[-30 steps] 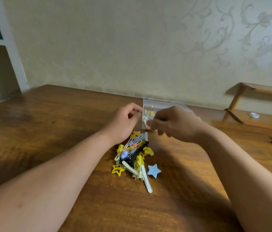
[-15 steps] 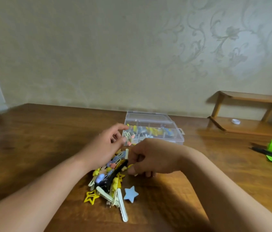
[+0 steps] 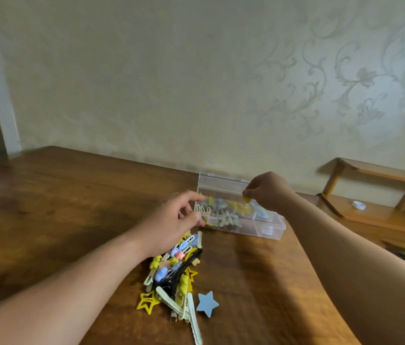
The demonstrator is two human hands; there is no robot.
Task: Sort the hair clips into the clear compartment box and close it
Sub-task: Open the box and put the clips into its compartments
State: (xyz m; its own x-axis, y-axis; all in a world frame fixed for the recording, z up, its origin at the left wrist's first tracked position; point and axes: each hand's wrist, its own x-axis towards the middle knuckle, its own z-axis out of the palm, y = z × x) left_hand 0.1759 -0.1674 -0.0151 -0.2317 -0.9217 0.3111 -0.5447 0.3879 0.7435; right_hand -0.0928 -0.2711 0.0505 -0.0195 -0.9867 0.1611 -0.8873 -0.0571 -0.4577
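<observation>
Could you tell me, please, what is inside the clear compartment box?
The clear compartment box holds yellow, blue and pale clips; its rightmost section looks empty. The right hand covers part of it, so the exact sorting cannot be read.

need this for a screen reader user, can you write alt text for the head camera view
A person's right hand holds a small yellow clip over an open clear compartment box on a wooden table. The left hand rests at the box's left end, above a pile of hair clips with a blue star clip beside it.

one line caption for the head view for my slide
Right hand holds a yellow clip over the open clear box; left hand rests above the clip pile.
</observation>
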